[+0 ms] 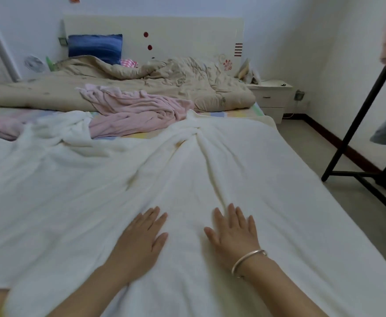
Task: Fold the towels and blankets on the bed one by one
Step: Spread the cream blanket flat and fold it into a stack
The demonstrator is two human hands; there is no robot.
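A large white blanket (73, 191) is spread over the near half of the bed, with long creases running up its middle to a bunched far edge. My left hand (141, 236) and my right hand (233, 232) lie flat on it, palms down, fingers apart, close together near the front centre. A bangle sits on my right wrist. A crumpled pink towel (137, 110) lies beyond the white blanket. A beige quilt (164, 85) is heaped across the head of the bed.
A blue pillow (95, 48) leans on the white headboard (187, 35). A white nightstand (271, 97) stands at the bed's far right corner. A black clothes rack (356, 124) stands on the floor at right, with garments hanging.
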